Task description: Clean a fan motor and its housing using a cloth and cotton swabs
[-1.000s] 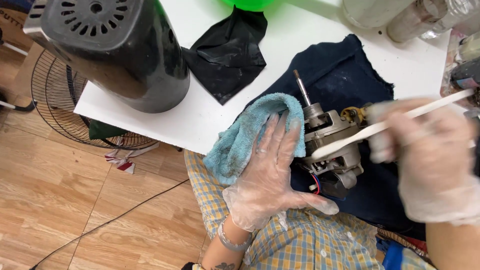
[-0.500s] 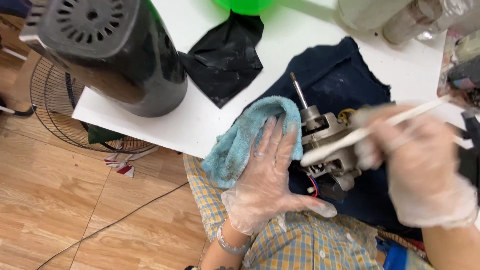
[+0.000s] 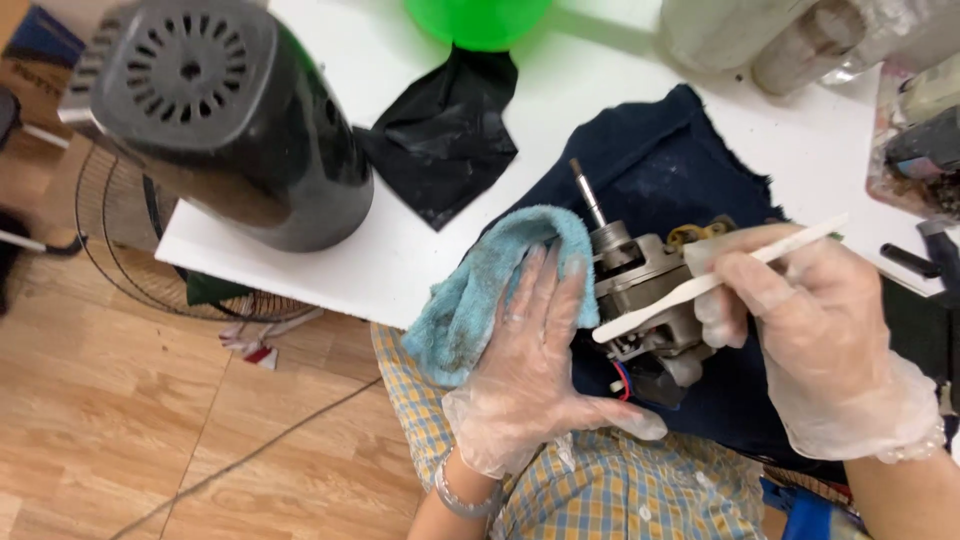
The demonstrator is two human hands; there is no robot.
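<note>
White worktop carries everything here, with one big black fan housing standing at its far left corner. One dark blue cloth is spread under my work, and one black plastic scrap lies beyond it. On the blue cloth sits the single grey fan motor, its shaft pointing away from me, close to the worktop's near edge and just above my lap. My left hand, in a clear glove, lies flat and spread wide, pressing one light blue towel against the motor's left side. My right hand, also gloved, is closed around one white stick. Over the last second that stick has slid lower along the motor, and its flat tip now rests on the casing's front edge; my right hand has pulled in closer too. I read that as scraping along the casing while the towel side stays put.
</note>
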